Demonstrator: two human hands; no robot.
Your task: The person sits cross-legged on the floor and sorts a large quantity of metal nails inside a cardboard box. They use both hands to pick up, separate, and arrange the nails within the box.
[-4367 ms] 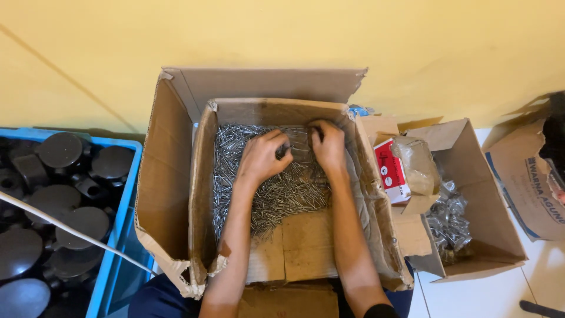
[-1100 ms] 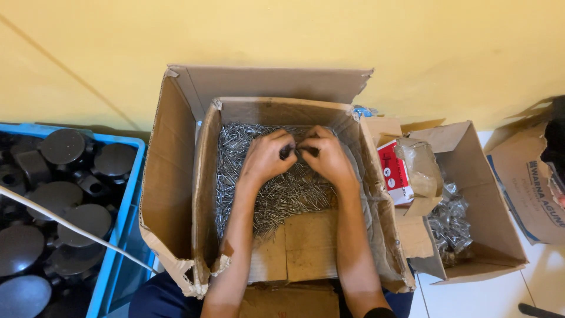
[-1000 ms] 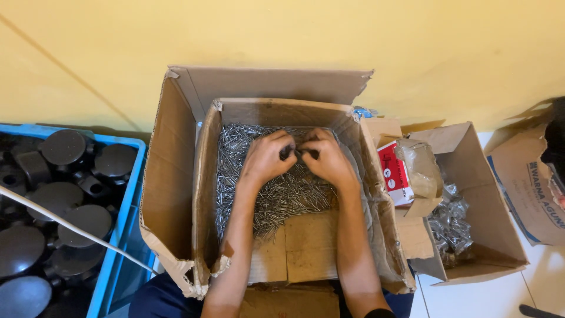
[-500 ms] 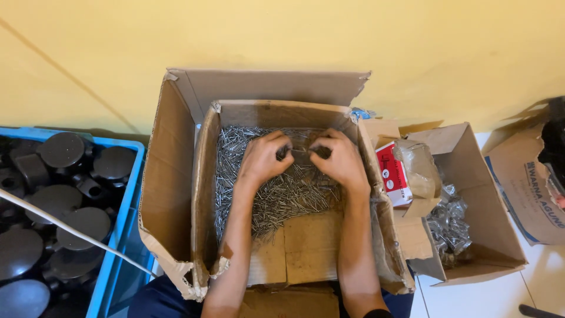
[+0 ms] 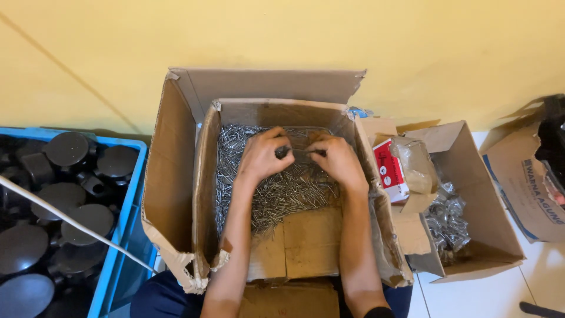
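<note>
Both hands, left point(image 5: 263, 156) and right point(image 5: 336, 160), seemingly pinch small dark pieces point(image 5: 284, 152) over nails point(image 5: 282, 194).

Two hands point(image 5: 265, 156) point(image 5: 335, 159), four cardboard boxes point(image 5: 176, 176) (one nested), one blue crate point(image 5: 126, 235).

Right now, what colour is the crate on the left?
Blue crate, holding black round parts; head view.

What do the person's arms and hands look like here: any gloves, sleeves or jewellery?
Both the left hand and the right hand are bare, with no gloves, and no rings or watch show. The forearms are uncovered; only a dark sleeve edge shows near the right elbow.
</note>
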